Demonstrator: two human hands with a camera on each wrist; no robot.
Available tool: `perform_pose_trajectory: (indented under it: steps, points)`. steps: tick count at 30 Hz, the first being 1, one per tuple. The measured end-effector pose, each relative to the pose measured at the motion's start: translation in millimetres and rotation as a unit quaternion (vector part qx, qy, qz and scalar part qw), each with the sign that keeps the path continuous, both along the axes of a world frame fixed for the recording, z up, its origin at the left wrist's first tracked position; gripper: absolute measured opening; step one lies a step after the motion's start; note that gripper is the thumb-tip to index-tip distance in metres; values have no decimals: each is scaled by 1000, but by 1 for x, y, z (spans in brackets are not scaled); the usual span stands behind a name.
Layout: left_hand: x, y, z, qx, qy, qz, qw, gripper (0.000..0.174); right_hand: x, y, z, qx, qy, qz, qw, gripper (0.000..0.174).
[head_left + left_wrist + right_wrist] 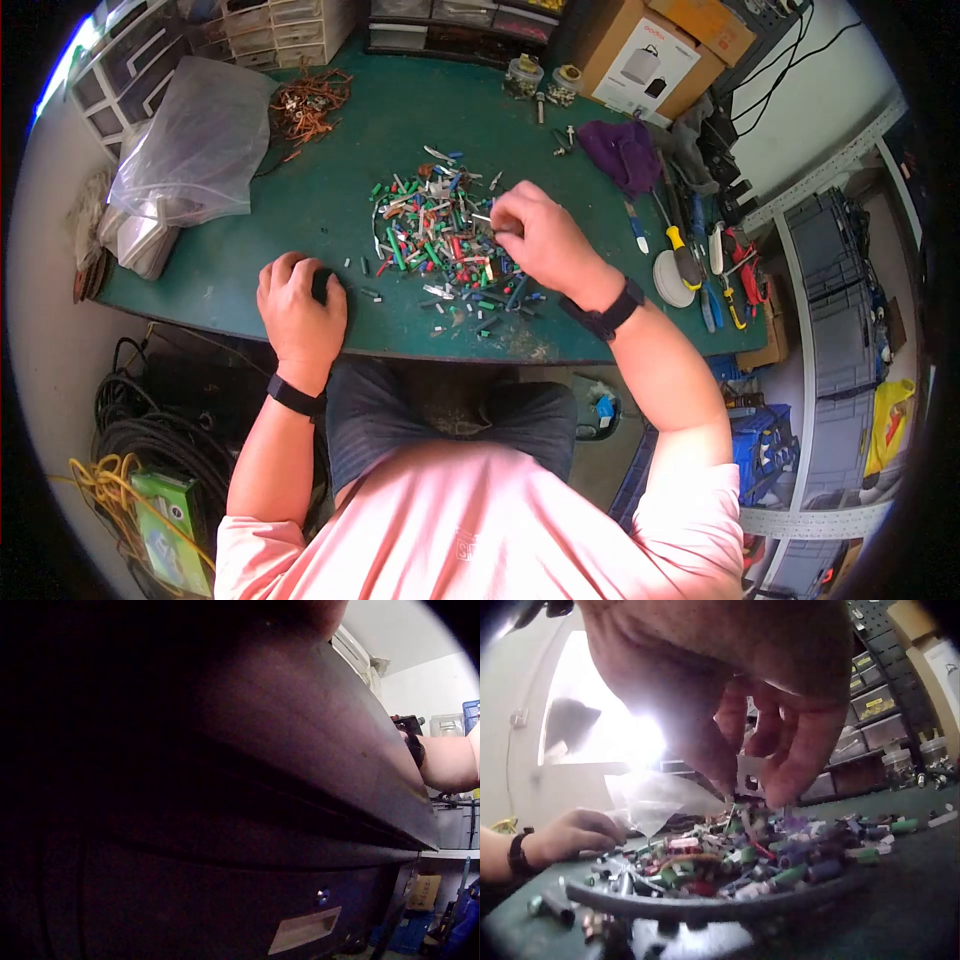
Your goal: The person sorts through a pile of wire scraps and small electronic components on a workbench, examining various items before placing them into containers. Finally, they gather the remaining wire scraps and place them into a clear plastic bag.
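Here's the pile (440, 240) in the middle of the green tabletop (330, 190): a loose heap of short cylindrical bits in green, red, blue, white and grey, with strays scattered along the near edge. The right wrist view shows them close up as stubby coloured sleeves lying every which way, heaped on one another. The right hand (540, 240) is over the pile's right side with its fingers (787, 750) bunched and pointing down. The thumb and fingertips are drawn close together and reach the top of the heap, but I can't tell whether a piece is pinched between them. The left hand (300, 305) lies knuckles-up on the tabletop just left of the pile, clear of the main heap, with a few strays between them. Its fingers are loosely curled over a dark patch I can't make out, so whether it holds anything is unclear. A crumpled clear plastic bag (195, 140) lies at the far left, and a purple cloth (620, 150) at the far right.
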State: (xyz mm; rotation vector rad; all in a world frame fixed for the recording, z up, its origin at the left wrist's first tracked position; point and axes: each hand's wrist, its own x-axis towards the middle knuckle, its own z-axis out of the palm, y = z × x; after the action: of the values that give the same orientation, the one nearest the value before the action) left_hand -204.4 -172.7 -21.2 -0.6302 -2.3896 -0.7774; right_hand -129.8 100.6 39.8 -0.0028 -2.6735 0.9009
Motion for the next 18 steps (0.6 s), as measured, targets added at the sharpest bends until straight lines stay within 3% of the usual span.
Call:
perform_pose_trajectory:
  steps: [6, 11, 18]
  points:
    - [1, 0, 0, -3, -11, -2, 1000, 18, 18, 16, 10, 73, -56, 16, 996, 16]
    - [0, 0, -1, 0, -13, 1, 1000, 18, 15, 16, 8, 22, -78, -44, 996, 21]
    - [-1, 0, -3, -3, -5, 4, 1000, 18, 7, -1, 4, 127, -110, -84, 982, 22]
